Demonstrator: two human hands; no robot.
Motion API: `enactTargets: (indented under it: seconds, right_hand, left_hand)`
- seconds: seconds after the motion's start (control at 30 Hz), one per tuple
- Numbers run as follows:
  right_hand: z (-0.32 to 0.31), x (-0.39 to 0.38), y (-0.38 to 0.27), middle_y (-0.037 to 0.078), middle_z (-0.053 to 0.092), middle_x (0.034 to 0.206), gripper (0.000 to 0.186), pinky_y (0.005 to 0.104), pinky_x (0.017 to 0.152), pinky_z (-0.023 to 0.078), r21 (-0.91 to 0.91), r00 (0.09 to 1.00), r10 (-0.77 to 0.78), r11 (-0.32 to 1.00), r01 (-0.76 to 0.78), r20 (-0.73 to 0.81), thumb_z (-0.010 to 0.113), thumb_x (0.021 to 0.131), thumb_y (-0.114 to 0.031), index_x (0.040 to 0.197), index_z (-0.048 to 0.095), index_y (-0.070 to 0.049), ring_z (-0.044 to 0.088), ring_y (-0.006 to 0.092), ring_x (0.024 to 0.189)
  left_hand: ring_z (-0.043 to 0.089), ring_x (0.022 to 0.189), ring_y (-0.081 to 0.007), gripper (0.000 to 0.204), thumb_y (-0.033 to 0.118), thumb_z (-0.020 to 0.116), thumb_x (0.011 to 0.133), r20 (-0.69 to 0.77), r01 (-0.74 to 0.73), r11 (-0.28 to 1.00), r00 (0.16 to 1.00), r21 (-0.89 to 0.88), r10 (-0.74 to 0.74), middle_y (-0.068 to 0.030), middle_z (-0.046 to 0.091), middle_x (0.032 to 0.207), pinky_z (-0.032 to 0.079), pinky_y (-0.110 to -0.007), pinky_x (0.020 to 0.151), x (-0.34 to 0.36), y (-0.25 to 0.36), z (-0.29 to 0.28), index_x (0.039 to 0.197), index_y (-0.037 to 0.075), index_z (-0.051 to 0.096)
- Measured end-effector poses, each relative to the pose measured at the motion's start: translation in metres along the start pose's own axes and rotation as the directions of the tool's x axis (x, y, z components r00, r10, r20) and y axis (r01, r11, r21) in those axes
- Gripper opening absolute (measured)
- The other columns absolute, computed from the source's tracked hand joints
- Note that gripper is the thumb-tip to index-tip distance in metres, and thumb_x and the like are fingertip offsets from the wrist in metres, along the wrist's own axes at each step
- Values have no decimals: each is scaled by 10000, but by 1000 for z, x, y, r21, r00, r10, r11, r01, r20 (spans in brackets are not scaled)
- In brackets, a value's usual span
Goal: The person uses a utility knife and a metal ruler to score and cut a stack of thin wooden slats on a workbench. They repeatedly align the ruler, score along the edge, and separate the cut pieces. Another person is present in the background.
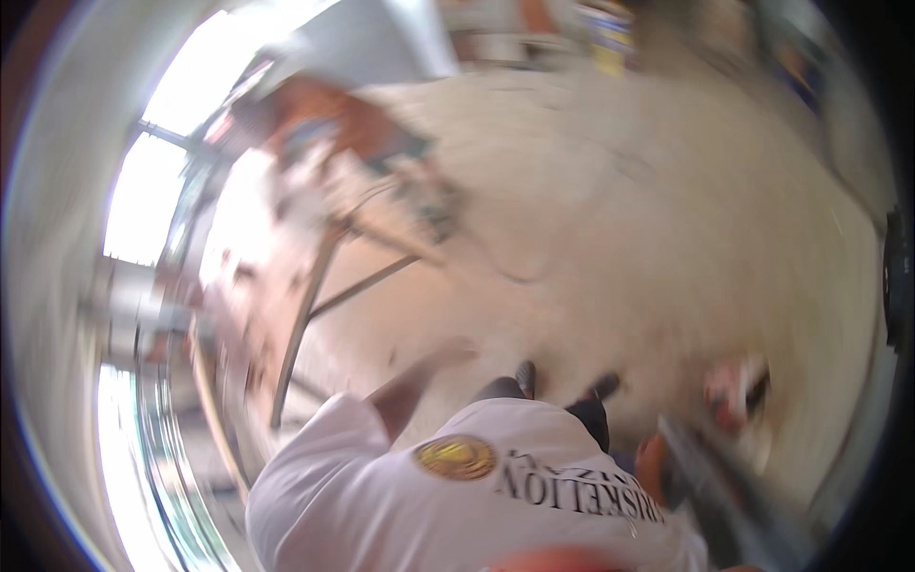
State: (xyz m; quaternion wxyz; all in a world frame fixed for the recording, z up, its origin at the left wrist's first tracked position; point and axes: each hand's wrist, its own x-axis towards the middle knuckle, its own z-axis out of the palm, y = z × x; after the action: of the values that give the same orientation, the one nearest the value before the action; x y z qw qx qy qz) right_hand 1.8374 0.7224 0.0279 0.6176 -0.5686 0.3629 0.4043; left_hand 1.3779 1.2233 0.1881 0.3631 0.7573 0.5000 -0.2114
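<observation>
My left hand [453, 353] reaches forward over the floor, its arm coming out of a white T-shirt sleeve. Motion smears its fingers, and no held thing shows there. At the lower right, my right hand [651, 464] is closed at the edge of a long, flat, dark grey thing [720, 491]. That thing slants down beside my body, too blurred to name its kind. The far side of the right hand is hidden behind it.
A wooden trestle stand [310, 310] is on the left, with a blurred orange and grey pile [334, 119] at its top. A red and white thing [732, 389] lies on the floor to the right. A yellow and blue container [608, 36] stands at the back.
</observation>
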Motion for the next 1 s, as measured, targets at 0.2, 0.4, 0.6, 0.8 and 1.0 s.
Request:
enactTargets:
  seconds: [0.2, 0.4, 0.6, 0.8, 1.0]
  right_hand:
    - [54, 23, -21, 82, 698, 876, 289, 347, 648, 533, -803, 846, -373, 318, 503, 382, 689, 973, -351, 1039, 746, -76, 700, 231, 790]
    - [237, -9, -64, 91, 613, 736, 206, 414, 499, 433, -927, 934, -159, 148, 344, 321, 616, 984, -220, 1010, 680, -26, 614, 245, 618]
    - [400, -102, 55, 43, 606, 804, 166, 316, 542, 445, -778, 834, -116, 311, 546, 539, 582, 1027, -205, 1001, 625, -47, 598, 173, 666]
    - [513, -280, 146, 219, 762, 922, 275, 440, 781, 574, -27, 24, -13, -438, 898, 1000, 686, 1001, -217, 1008, 733, 53, 728, 358, 809]
    - [714, -539, 29, 216, 708, 1136, 306, 449, 937, 520, 357, -544, -303, -497, 791, 782, 486, 1139, -235, 1160, 666, 11, 687, 332, 1073]
  left_hand:
    - [665, 1224, -384, 576, 499, 737, 924, 52, 212, 924, 977, -317, -206, -218, 691, 1350, 528, -487, 1048, -89, 2, 84, 1309, 71, 720]
    - [704, 1185, -372, 562, 457, 759, 911, -138, 312, 709, 855, -632, -500, -232, 748, 1242, 547, -457, 1031, -212, -92, 156, 1307, 61, 727]
    - [745, 1071, -316, 451, 404, 770, 885, 77, 521, 445, 707, -728, -703, -187, 788, 1135, 582, -416, 955, -331, -221, 294, 1167, 54, 799]
    - [732, 809, -203, 225, 130, 757, 882, -254, 37, 285, 353, -958, -900, -112, 782, 899, 597, -355, 745, -410, -306, 235, 1074, 22, 803]
    - [383, 634, -112, 443, 122, 749, 997, -701, 91, 702, -229, -707, -676, -19, 413, 617, 363, -319, 575, -580, -351, -6, 685, 24, 450]
